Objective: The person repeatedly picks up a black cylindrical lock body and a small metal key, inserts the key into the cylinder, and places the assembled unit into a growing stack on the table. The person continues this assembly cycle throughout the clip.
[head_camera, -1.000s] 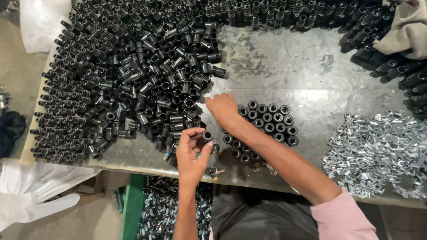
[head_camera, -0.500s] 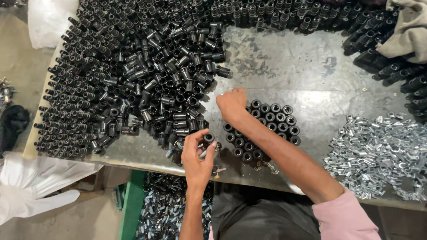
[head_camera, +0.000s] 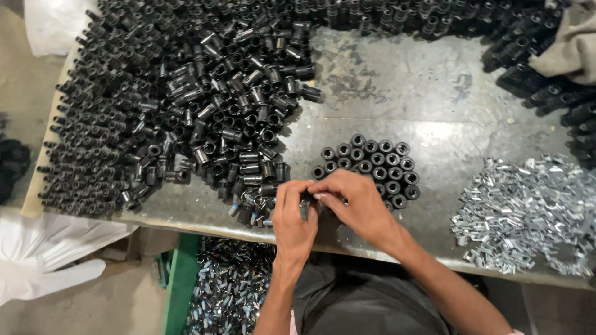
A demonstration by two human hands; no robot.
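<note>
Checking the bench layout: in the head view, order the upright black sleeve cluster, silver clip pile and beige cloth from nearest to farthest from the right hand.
From the right hand:
1. Upright black sleeve cluster, just behind it.
2. Silver clip pile, to its right.
3. Beige cloth, far right corner.

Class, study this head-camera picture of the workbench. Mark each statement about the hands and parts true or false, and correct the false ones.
1. The left hand and right hand meet at the near edge of the metal table. True.
2. The upright black sleeves stand in a tidy cluster just beyond the hands. True.
3. The pile of small silvery clips lies to the left of the hands. False: it lies to the right.
4. The big heap of black sleeves is neatly stood on end. False: most lie loose, pointing every way.
5. A crumpled cloth lies at the far right corner. True.
</note>
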